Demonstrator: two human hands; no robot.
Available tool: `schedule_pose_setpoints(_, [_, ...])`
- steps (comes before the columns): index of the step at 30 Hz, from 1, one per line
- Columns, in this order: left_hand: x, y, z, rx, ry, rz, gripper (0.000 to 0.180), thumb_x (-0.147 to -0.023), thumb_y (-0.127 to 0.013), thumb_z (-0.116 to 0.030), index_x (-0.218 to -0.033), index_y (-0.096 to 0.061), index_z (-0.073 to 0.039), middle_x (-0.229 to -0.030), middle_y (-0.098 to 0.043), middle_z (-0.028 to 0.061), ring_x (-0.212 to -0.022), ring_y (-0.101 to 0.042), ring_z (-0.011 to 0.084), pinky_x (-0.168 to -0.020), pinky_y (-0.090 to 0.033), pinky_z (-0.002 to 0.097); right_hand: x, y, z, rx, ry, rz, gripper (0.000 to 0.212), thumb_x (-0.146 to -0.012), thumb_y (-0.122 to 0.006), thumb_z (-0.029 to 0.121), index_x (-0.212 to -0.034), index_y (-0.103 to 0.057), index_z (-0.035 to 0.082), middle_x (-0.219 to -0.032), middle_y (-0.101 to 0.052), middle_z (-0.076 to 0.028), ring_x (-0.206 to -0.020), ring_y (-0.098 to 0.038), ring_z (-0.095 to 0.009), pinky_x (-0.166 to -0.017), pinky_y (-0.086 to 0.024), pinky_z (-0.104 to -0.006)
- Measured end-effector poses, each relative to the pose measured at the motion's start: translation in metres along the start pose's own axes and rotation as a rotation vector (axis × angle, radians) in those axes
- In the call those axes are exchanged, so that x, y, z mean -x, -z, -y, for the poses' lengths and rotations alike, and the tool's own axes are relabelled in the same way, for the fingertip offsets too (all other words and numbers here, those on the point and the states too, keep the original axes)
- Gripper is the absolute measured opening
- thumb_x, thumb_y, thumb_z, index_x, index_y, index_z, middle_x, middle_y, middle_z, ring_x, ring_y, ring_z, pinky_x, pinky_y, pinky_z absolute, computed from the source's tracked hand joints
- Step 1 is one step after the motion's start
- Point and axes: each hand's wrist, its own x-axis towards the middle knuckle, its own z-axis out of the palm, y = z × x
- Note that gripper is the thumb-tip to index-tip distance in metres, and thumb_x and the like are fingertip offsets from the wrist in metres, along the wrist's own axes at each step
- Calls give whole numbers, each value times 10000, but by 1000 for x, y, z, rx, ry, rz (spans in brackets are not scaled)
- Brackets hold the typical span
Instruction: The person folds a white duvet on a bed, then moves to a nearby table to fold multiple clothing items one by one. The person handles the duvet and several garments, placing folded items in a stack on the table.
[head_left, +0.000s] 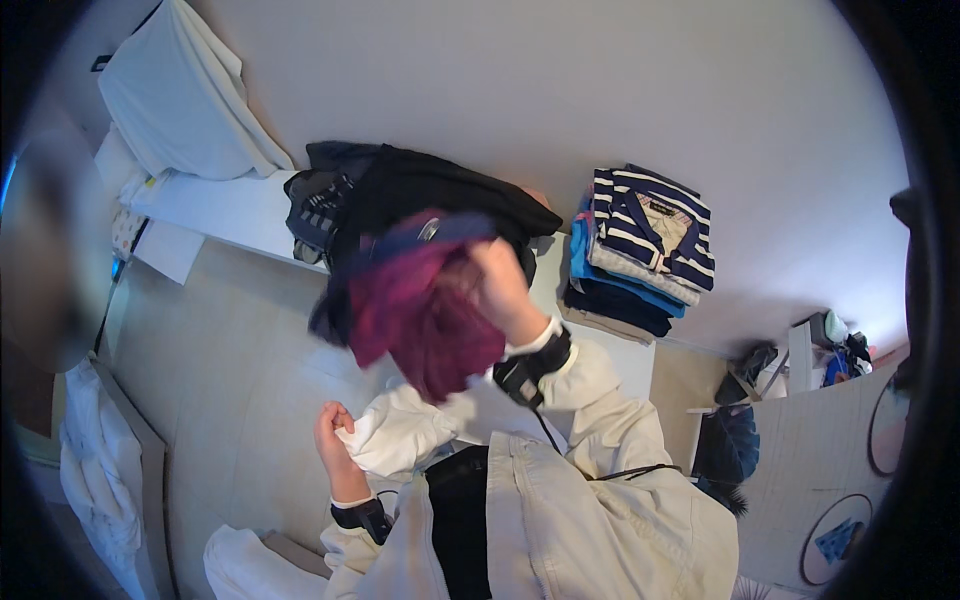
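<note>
My right hand (498, 288) is closed on a maroon garment (430, 330) with a dark navy band along its top. The garment hangs bunched in front of me, blurred by motion. My left hand (338, 432) is lower, its bent fingers closed at the edge of a white cloth (400, 430). Behind the maroon garment, a heap of black clothing (420, 190) lies on a white bench (220, 205). A grey and black patterned garment (320, 210) is at the heap's left end.
A folded stack with a navy-and-white striped shirt (655, 225) on top stands right of the heap, by the wall. White fabric (185, 95) drapes something at the far left. More white cloth (100, 470) lies at lower left. A round mirror (838, 540) is at lower right.
</note>
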Motion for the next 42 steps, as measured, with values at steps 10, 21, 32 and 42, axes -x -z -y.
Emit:
schedule_pose_setpoints(10, [-1, -9, 4, 58, 37, 56, 201, -884, -479, -134, -695, -484, -67, -579, -398, -5, -521, -360, 75, -526, -285, 216, -28, 82, 29, 410, 127, -369, 650, -927, -529, 182, -1470, -179, 105, -1353, -441, -128, -1153, -541, -244, -912, -455, -358])
schedule_pose_setpoints(21, [5, -113, -4, 150, -30, 340, 124, -841, -550, -100, -941, -487, -62, -786, -485, 22, -726, -474, 94, -686, -391, 221, 101, 47, -67, 663, -686, 425, 292, -960, -509, 254, -1096, -615, 18, -838, -622, -45, -735, -600, -121, -675, -500, -282])
schedule_pose_setpoints(32, [17, -143, 31, -189, 5, 433, 301, -940, -533, -254, -1012, -600, 30, -933, -626, 78, -831, -592, 146, -750, -473, 279, 126, 79, 29, 623, -167, -85, 198, -964, -509, 162, -1063, -612, 25, -944, -604, -37, -773, -603, -111, -694, -485, -247])
schedule_pose_setpoints(42, [13, -122, 23, 104, -67, 476, 339, -811, -537, -184, -1053, -561, 52, -996, -596, 115, -894, -596, 197, -820, -480, 309, 159, 258, 212, 2263, 151, -830, 389, -709, -634, 84, -1097, -622, 117, -1193, -520, -144, -1096, -489, -340, -891, -429, -445])
